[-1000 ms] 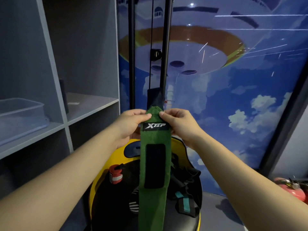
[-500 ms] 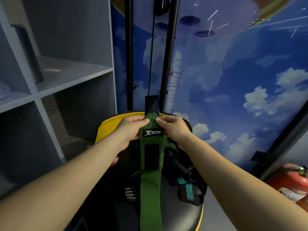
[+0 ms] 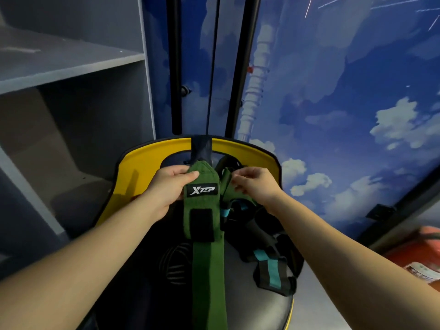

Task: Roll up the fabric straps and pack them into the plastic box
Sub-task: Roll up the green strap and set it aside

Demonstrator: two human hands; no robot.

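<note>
We are holding the green strap point(image 3: 206, 210) up in front of us, over the yellow-rimmed seat point(image 3: 133, 167) where the other straps point(image 3: 269, 270) are lying in a dark, teal-striped heap. Half a second ago both hands were pinching the strap's top end on either side, just above the white logo patch point(image 3: 202, 190); now only our left hand point(image 3: 166, 186) is keeping that pinch, thumb on the front near the top edge and the other fingers hidden behind the cloth. Our right hand point(image 3: 252, 184) is coming away to the right, and its fingertips are nipping a narrow green loop point(image 3: 229, 184) that branches off just beside the main band. The rest of the strap is hanging straight down past the black patch point(image 3: 202, 225) and out of the bottom of the view, fully unrolled. We are also looking lower than a second ago: the shelf unit point(image 3: 71, 67) is sliding up to the left, and the plastic box that stood on it is no longer in sight. We judge that we are sorting out the loop end so the roll can begin there; no turn is wound yet, so this strap's rolling and packing are both still ahead.
</note>
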